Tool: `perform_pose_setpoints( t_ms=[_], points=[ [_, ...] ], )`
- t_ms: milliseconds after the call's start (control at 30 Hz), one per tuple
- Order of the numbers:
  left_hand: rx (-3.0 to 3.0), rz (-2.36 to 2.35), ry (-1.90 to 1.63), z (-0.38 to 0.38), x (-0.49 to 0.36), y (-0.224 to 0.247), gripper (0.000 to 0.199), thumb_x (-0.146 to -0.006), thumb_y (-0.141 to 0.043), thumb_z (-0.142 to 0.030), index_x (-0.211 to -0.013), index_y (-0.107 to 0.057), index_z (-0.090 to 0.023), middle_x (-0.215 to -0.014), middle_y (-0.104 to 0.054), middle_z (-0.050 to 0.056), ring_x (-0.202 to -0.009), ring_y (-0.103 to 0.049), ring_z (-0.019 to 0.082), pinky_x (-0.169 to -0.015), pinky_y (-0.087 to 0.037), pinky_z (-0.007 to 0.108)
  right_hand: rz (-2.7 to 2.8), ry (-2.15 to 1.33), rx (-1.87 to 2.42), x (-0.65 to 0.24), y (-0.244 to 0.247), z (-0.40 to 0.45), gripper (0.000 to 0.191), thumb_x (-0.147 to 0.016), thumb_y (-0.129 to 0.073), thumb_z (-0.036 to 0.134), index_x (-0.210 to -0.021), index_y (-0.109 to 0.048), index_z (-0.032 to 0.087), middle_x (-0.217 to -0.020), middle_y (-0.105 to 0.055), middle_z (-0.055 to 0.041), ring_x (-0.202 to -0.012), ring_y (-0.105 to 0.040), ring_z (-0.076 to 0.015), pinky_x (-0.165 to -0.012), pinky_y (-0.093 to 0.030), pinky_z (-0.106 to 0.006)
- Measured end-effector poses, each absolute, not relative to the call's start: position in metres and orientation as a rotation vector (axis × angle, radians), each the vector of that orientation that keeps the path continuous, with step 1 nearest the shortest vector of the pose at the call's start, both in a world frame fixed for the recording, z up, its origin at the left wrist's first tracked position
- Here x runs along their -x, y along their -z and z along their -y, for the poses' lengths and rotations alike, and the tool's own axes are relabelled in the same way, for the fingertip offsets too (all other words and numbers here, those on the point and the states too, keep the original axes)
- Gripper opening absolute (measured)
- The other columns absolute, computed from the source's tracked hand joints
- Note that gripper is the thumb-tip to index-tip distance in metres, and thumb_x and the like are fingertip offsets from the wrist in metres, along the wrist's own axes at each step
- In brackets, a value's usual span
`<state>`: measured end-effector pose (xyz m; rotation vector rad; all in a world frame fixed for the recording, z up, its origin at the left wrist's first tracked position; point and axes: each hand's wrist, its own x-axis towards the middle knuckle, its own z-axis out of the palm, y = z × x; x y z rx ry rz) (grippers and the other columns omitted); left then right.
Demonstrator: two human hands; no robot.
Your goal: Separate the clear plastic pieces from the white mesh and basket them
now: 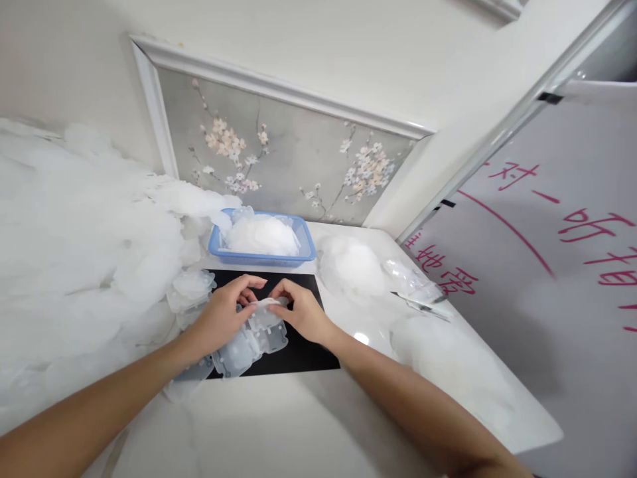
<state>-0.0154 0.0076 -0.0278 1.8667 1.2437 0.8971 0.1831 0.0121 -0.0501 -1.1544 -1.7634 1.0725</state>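
Note:
Over a black mat (303, 345), both my hands pinch one thin, translucent white plastic piece (265, 313) with a wavy edge. My left hand (229, 312) has its thumb on the piece's left side, with the fingers curled behind. On the right side, my right hand (301, 311) grips it between thumb and forefinger. Several similar frosted sheets (236, 352) lie overlapping on the mat just below my hands. Part of the held piece is hidden by my fingers.
A blue plastic basket (263, 257) full of white pieces stands behind the mat. A huge heap of translucent pieces (74, 265) fills the left. Bagged white material (353, 265) and a slim tool (421, 305) lie right, near a whiteboard (562, 279). A framed floral picture (288, 146) is behind.

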Motion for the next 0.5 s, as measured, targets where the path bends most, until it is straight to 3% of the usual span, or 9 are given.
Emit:
perform_pose_setpoints(
  t_ms=[67,167,300,500],
  points=[
    [-1.851,-1.229,-0.868,-0.004,0.013,0.023,0.029,-0.079,-0.062,-0.023,-0.107,-0.069,-0.026,-0.102,-0.076,0.003,-0.087,-0.067,0.022,-0.078,-0.052,0.034,1.606,-1.281,1.08,-0.189,0.046,-0.006,0.022,-0.079,-0.071,0.036,-0.082,-0.054,0.023,-0.074,-0.058,0.004,-0.067,-0.052,-0.0145,-0.064,-0.04,-0.028],
    [-1.821,-1.26,-0.804,0.0,0.01,0.016,0.012,-0.082,-0.064,-0.029,-0.087,-0.074,-0.025,-0.084,-0.078,0.001,-0.076,-0.067,0.022,-0.07,-0.049,0.032,1.388,-1.52,1.007,-0.2,0.044,0.0,0.034,-0.073,-0.078,0.044,-0.087,-0.058,0.022,-0.073,-0.064,0.0032,-0.064,-0.056,-0.014,-0.064,-0.043,-0.028],
    [-1.666,-1.3,-0.878,-0.001,0.01,0.014,0.016,-0.082,-0.068,-0.037,-0.073,-0.069,-0.023,-0.074,-0.072,0.001,-0.071,-0.063,0.021,-0.064,-0.046,0.03,1.232,-1.592,1.062,-0.211,0.05,0.003,0.041,-0.066,-0.084,0.051,-0.084,-0.063,0.02,-0.072,-0.068,0.0006,-0.065,-0.061,-0.0152,-0.068,-0.048,-0.03],
    [-1.171,-1.133,-0.978,-0.014,0.01,0.019,0.033,-0.077,-0.071,-0.049,-0.079,-0.051,-0.023,-0.075,-0.062,-0.003,-0.074,-0.065,0.018,-0.074,-0.056,0.033,0.978,-1.653,1.014,-0.224,0.052,0.0,0.044,-0.065,-0.086,0.051,-0.079,-0.056,0.022,-0.07,-0.064,0.0038,-0.067,-0.064,-0.0148,-0.073,-0.051,-0.031]
  ],
)
